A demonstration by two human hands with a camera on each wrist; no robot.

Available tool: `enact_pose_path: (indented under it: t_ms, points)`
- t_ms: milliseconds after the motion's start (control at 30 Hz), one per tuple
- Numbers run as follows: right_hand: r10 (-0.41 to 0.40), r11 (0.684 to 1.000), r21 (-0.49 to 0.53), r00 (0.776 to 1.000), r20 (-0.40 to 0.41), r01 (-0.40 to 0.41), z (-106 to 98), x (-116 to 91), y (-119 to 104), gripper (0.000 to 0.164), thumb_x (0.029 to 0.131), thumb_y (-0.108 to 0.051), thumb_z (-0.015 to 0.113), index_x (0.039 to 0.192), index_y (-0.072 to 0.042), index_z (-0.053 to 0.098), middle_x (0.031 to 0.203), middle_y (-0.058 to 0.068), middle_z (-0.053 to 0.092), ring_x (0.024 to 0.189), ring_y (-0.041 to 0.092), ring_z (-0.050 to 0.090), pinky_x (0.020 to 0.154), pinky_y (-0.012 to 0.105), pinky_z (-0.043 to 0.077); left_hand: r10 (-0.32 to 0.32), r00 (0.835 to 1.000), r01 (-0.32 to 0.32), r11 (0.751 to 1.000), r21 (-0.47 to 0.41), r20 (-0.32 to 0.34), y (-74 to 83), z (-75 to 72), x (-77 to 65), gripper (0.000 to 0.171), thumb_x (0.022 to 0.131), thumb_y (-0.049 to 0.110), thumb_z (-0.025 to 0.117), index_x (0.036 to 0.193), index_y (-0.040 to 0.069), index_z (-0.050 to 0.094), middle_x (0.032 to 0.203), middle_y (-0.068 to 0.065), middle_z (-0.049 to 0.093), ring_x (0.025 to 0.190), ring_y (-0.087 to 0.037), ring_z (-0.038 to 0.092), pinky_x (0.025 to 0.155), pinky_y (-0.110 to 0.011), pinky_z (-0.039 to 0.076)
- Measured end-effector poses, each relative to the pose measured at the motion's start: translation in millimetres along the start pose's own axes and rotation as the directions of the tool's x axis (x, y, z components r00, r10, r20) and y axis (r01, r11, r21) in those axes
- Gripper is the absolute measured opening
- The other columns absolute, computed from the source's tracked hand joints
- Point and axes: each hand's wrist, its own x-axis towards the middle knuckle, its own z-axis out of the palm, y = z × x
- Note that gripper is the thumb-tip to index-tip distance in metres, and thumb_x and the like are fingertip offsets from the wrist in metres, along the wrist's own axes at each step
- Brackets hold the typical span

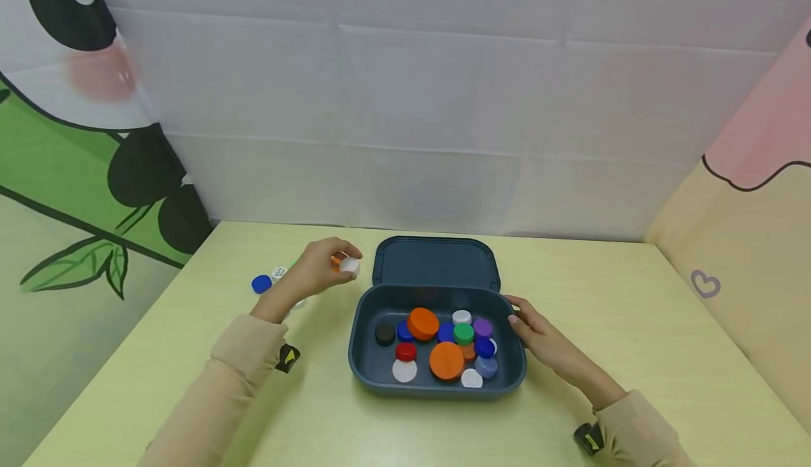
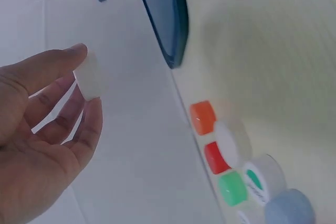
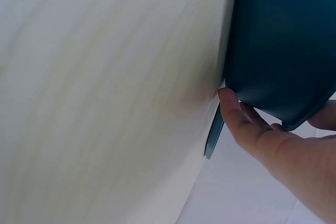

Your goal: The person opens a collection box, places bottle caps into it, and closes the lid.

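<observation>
My left hand (image 1: 317,268) pinches a white bottle cap (image 1: 349,265) between thumb and fingertips, above the table and left of a dark blue plastic box (image 1: 437,389). An orange patch shows beside that cap in the head view; I cannot tell what it belongs to. In the left wrist view the white cap (image 2: 88,77) is held on edge. My right hand (image 1: 538,333) grips the box's right wall, thumb at the rim and fingers outside, under the rim in the right wrist view. Inside the box lie orange caps (image 1: 447,361), a red cap (image 1: 406,351), a black cap (image 1: 384,334) and several others.
Behind the box lies its dark blue lid (image 1: 437,263). More loose caps sit on the table left of the box, partly behind my left forearm, among them a blue cap (image 1: 261,284) and, in the left wrist view, a green cap (image 2: 232,188). A pale wall sheet rises behind.
</observation>
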Motion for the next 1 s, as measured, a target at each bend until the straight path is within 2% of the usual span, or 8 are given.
enact_pose_path:
  t_ms: [233, 467, 567, 733, 867, 1000]
  points:
    - [0.008, 1.000, -0.001, 1.000, 0.002, -0.008, -1, 1, 0, 0.045, 0.100, -0.025, 0.032, 0.142, -0.012, 0.022, 0.142, 0.027, 0.030, 0.128, 0.044, 0.035, 0.099, 0.052, 0.038, 0.121, 0.992, -0.121, 0.993, -0.018, 0.030, 31.2, 6.4, -4.9, 0.027, 0.077, 0.007, 0.071, 0.103, 0.002, 0.064, 0.104, -0.012, 0.063, 0.093, -0.025, 0.058, 0.081, -0.039, 0.053]
    - [0.017, 1.000, 0.004, 1.000, 0.000, -0.017, -1, 0, -1, 0.045, 0.100, -0.025, 0.033, 0.142, -0.012, 0.022, 0.142, 0.027, 0.030, 0.127, 0.043, 0.036, 0.099, 0.052, 0.038, 0.211, 0.969, -0.211, 0.977, -0.010, 0.131, 55.1, 23.4, -13.3, 0.025, 0.077, 0.009, 0.071, 0.101, 0.006, 0.064, 0.098, -0.006, 0.062, 0.086, -0.017, 0.056, 0.075, -0.029, 0.054]
    - [0.018, 1.000, 0.004, 1.000, -0.008, -0.018, 3, -3, -1, 0.045, 0.100, -0.026, 0.033, 0.142, -0.012, 0.022, 0.142, 0.027, 0.030, 0.128, 0.043, 0.035, 0.099, 0.052, 0.038, 0.211, 0.955, -0.215, 0.977, -0.007, 0.209, 60.0, 30.6, -19.7, 0.027, 0.078, 0.011, 0.071, 0.103, 0.006, 0.064, 0.099, -0.005, 0.061, 0.086, -0.016, 0.055, 0.076, -0.027, 0.054]
    - [0.026, 1.000, -0.005, 0.999, -0.029, -0.026, 15, -12, -3, 0.045, 0.100, -0.025, 0.032, 0.142, -0.012, 0.022, 0.141, 0.027, 0.031, 0.127, 0.044, 0.036, 0.098, 0.052, 0.039, 0.179, 0.930, -0.185, 0.983, -0.012, 0.322, 62.6, 38.9, -33.7, 0.029, 0.077, 0.010, 0.071, 0.104, 0.005, 0.064, 0.099, -0.003, 0.061, 0.088, -0.015, 0.054, 0.080, -0.030, 0.052]
    - [0.047, 0.999, -0.001, 0.998, -0.050, -0.047, 25, -18, -6, 0.044, 0.100, -0.023, 0.032, 0.142, -0.013, 0.023, 0.142, 0.026, 0.032, 0.127, 0.043, 0.036, 0.099, 0.052, 0.039, 0.150, 0.909, -0.183, 0.982, 0.048, 0.390, 61.0, 43.0, -45.5, 0.029, 0.076, 0.011, 0.073, 0.103, 0.007, 0.065, 0.098, -0.001, 0.061, 0.089, -0.015, 0.053, 0.082, -0.030, 0.051]
    - [0.054, 0.999, 0.002, 0.997, -0.064, -0.054, 33, -25, -9, 0.044, 0.100, -0.024, 0.032, 0.142, -0.013, 0.023, 0.141, 0.025, 0.033, 0.127, 0.042, 0.037, 0.098, 0.052, 0.039, 0.134, 0.894, -0.194, 0.976, 0.100, 0.428, 58.5, 45.8, -55.8, 0.028, 0.075, 0.011, 0.074, 0.101, 0.007, 0.065, 0.096, -0.001, 0.061, 0.090, -0.015, 0.051, 0.082, -0.031, 0.050]
